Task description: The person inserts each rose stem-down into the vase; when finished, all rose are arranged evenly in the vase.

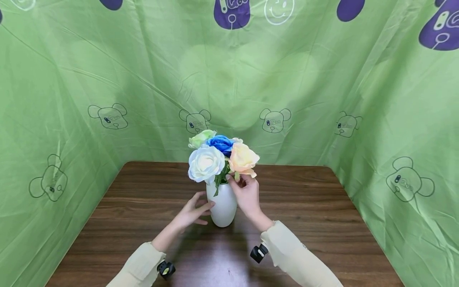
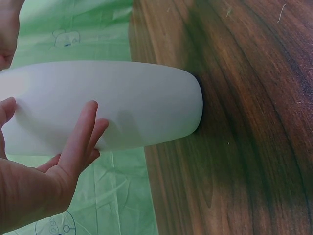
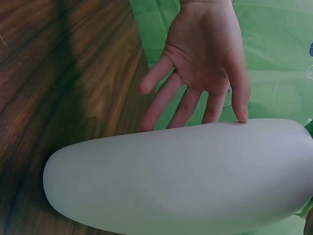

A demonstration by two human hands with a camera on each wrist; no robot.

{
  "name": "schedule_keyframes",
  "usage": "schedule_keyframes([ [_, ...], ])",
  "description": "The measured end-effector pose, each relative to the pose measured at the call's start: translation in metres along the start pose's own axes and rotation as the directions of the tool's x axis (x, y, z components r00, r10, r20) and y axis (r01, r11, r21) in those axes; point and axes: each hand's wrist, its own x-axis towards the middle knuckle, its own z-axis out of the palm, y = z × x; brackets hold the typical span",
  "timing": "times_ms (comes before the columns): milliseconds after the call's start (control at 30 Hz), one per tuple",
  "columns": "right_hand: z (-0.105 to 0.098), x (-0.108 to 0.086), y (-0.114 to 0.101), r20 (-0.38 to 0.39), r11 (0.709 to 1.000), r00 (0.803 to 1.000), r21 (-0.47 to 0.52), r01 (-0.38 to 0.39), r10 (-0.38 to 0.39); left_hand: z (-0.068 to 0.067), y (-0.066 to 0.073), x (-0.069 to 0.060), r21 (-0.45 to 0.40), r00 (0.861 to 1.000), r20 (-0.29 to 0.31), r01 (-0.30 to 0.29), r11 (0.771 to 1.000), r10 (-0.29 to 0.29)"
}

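Observation:
A white vase (image 1: 223, 205) stands upright on the table, holding several artificial roses. At the front are a pale blue-white rose (image 1: 206, 162) and a peach rose (image 1: 244, 158); behind them are a blue rose (image 1: 221, 143) and a green rose (image 1: 201, 138). My left hand (image 1: 193, 209) touches the vase's left side, its fingers spread and fairly straight, as the right wrist view also shows. With curled fingers and thumb, my right hand (image 1: 248, 194) pinches the peach rose just under its bloom, beside the vase's mouth. The stem between the fingertips is mostly hidden.
The dark wooden table (image 1: 301, 223) ends at a green curtain (image 1: 150, 79) printed with bear faces, which encloses the back and both sides. Green leaves (image 1: 218, 184) hang over the vase's rim. A small black device (image 1: 259, 252) is strapped at each wrist.

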Motion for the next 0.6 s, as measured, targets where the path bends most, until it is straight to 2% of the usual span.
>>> schedule_keyframes([
  [200, 0.001, -0.004, 0.002, 0.024, 0.999, 1.000, 0.030, -0.014, 0.013, 0.000, 0.000, 0.000, 0.003, 1.000, -0.002, -0.001, 1.000, 0.001],
  [400, 0.001, -0.008, 0.006, 0.012, 0.998, 0.999, -0.062, 0.032, -0.031, 0.000, -0.001, 0.000, 0.009, 1.000, 0.001, 0.005, 1.000, -0.005],
  [600, 0.001, -0.007, 0.033, 0.007, 0.998, 1.000, -0.050, 0.031, -0.031, -0.001, -0.001, 0.001, 0.010, 1.000, 0.001, -0.006, 1.000, 0.006],
])
